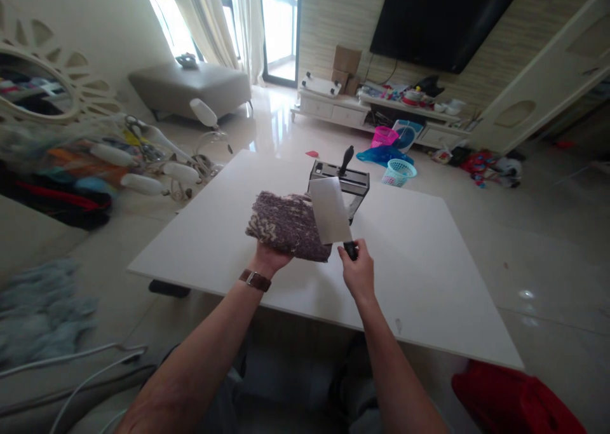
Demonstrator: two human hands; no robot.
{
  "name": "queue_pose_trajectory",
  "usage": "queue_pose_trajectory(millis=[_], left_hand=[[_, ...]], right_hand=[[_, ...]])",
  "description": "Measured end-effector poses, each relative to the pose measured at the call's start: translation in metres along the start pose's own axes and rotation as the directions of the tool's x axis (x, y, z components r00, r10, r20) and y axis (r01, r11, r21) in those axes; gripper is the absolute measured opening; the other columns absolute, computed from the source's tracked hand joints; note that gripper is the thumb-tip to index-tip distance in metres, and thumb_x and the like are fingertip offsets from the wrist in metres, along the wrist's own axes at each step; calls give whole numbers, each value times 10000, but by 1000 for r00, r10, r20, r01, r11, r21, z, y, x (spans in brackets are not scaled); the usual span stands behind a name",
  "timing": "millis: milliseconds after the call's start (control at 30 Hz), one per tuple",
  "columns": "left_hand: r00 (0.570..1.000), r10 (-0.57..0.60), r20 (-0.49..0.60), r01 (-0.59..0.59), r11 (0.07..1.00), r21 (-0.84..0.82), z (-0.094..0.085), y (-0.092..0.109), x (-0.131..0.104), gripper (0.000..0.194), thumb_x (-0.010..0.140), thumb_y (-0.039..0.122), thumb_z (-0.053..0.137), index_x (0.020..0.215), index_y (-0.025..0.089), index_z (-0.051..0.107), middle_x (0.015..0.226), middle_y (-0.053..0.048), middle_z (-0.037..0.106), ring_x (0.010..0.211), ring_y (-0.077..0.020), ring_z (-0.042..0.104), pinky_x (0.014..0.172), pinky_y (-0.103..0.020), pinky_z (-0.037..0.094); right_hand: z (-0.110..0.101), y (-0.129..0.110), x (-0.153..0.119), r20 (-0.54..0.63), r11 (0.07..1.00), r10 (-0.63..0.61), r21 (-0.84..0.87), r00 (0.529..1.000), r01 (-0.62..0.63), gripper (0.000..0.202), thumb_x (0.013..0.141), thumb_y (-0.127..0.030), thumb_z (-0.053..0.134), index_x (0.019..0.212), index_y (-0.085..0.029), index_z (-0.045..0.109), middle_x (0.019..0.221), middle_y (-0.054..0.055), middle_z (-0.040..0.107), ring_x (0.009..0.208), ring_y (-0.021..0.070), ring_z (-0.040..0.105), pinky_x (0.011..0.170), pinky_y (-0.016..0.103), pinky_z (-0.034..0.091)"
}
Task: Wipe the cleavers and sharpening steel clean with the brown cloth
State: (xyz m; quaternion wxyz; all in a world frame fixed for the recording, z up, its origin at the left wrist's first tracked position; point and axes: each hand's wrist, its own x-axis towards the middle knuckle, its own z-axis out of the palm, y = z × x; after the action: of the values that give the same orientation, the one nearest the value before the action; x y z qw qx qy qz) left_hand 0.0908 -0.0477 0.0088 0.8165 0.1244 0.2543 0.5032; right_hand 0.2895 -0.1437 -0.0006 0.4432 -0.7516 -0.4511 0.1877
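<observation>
A folded, shaggy purple-grey cloth with pale patches (286,225) rests on my left hand (271,259), which holds it from below above the white table (200,256). The fingers of that hand are mostly hidden under the cloth. My right hand (358,270) is closed around the black handle of a cleaver (330,211). Its broad blade points up and away from me, overlapping the cloth's right end in view; whether they touch I cannot tell. Just behind the blade stands a knife block (359,178) with a silver-and-black top, and one black handle sticks up from it.
Beyond the table's far edge are a light-blue basket (399,172), a pink basket (385,136) and a blue plastic bag (379,155) on the floor. White lamp arms (181,172) reach near the table's left edge. Red fabric (515,399) lies by the near right corner.
</observation>
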Motion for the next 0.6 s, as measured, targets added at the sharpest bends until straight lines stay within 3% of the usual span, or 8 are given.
queue_pose_trajectory(millis=[67,200,367,467,600], left_hand=[[1000,14,-20,-14,1000,9,0,-1,-1,329,922,415,593,1168,253,741,1169,-90,774,1231,-335,638,1062,-539,504],[998,65,-9,-64,997,42,0,-7,1,277,944,335,568,1146,251,738,1173,-78,770,1231,-304,633,1072,-513,501],[995,52,-82,-48,998,42,-7,-12,10,264,985,352,523,998,233,758,1048,-72,788,1229,-308,631,1078,-488,504],[995,79,-57,-78,997,19,-8,-10,14,301,1014,365,485,1036,234,756,1085,-61,782,1235,-270,637,1102,-459,496],[992,87,-96,-86,996,19,-14,-6,19,326,1016,380,465,1170,265,728,1214,-49,754,1260,-235,632,1115,-450,495]], right_hand=[[-1,2,1,-15,991,61,121,998,-59,330,858,-539,649,898,-266,468,673,-53,564,544,156,536,480,249,435],[4,-4,-6,150,954,86,273,985,-125,371,865,-572,646,946,-272,444,627,-98,522,445,124,496,400,236,458],[14,-12,-16,233,996,-50,86,971,31,262,920,-502,595,925,-267,481,692,-51,555,541,153,551,457,239,434],[14,-13,-16,255,994,-102,-2,962,106,186,952,-449,541,946,-269,499,717,-28,594,583,178,584,542,264,427],[9,-15,-15,116,982,-139,-115,983,153,188,951,-458,553,955,-271,527,739,7,638,650,227,615,617,294,396]])
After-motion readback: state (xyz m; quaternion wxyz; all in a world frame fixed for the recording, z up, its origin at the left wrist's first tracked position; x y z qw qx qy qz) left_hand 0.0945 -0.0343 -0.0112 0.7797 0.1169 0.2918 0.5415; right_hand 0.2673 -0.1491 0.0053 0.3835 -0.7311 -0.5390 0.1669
